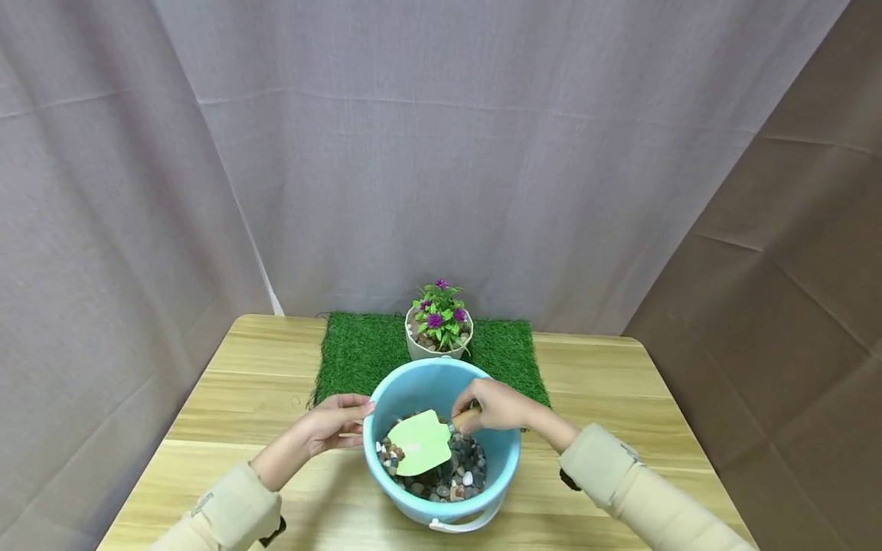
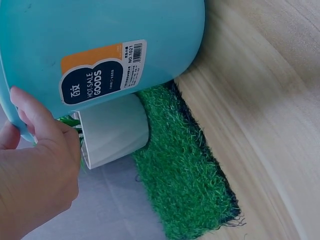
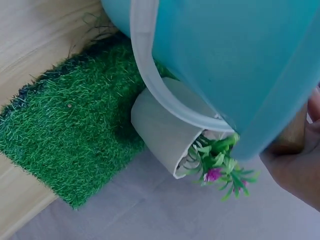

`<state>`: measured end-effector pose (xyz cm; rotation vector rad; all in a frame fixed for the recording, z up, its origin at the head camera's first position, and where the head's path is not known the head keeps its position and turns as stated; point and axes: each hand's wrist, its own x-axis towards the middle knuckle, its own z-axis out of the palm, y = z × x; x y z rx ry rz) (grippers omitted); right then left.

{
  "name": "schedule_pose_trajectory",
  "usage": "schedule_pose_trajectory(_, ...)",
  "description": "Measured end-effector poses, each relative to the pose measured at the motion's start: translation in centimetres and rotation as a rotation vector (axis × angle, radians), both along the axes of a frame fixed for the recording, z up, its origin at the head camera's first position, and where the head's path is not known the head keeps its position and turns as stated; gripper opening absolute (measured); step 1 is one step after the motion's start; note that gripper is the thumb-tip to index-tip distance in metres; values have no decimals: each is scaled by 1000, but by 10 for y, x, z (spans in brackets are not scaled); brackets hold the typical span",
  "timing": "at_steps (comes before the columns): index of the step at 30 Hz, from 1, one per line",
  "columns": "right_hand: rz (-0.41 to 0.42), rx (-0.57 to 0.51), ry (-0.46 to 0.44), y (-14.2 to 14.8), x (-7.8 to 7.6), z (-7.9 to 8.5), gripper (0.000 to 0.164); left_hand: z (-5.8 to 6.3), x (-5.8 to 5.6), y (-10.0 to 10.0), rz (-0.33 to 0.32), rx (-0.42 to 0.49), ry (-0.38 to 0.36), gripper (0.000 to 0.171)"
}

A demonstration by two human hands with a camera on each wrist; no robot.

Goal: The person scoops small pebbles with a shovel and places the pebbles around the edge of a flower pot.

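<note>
A light-blue bucket (image 1: 441,375) stands on the table with a layer of mixed pebbles (image 1: 455,478) at its bottom. My left hand (image 1: 338,422) pinches its left rim; in the left wrist view that hand (image 2: 42,165) has a finger along the outside wall, beside the label (image 2: 102,72). Inside the bucket, my right hand (image 1: 492,405) grips the wooden handle (image 1: 467,418) of a pale-green shovel (image 1: 422,444). Its blade slants over the pebbles, with a few reddish stones at the left edge. In the right wrist view the bucket wall partly hides the right hand (image 3: 300,160).
Behind the bucket, a white pot (image 1: 434,352) with a purple-flowered plant (image 1: 441,315) sits on a green turf mat (image 1: 365,344). The bucket's white carry handle (image 1: 468,524) hangs down at the front. Grey curtains (image 1: 441,153) enclose the wooden table (image 1: 248,383).
</note>
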<state>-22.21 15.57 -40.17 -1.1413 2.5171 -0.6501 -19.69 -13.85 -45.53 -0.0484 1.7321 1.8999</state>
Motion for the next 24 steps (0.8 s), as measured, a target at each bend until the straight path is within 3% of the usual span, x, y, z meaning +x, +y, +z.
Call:
schedule_pose_trajectory(10, -21, -90, -57, 14, -8, 7, 16, -1, -1, -1, 5, -6, -6, 39)
schedule_pose_trajectory(24, -64, -138, -85, 27, -16, 23, 16, 2, 1, -1, 13, 5, -12, 36)
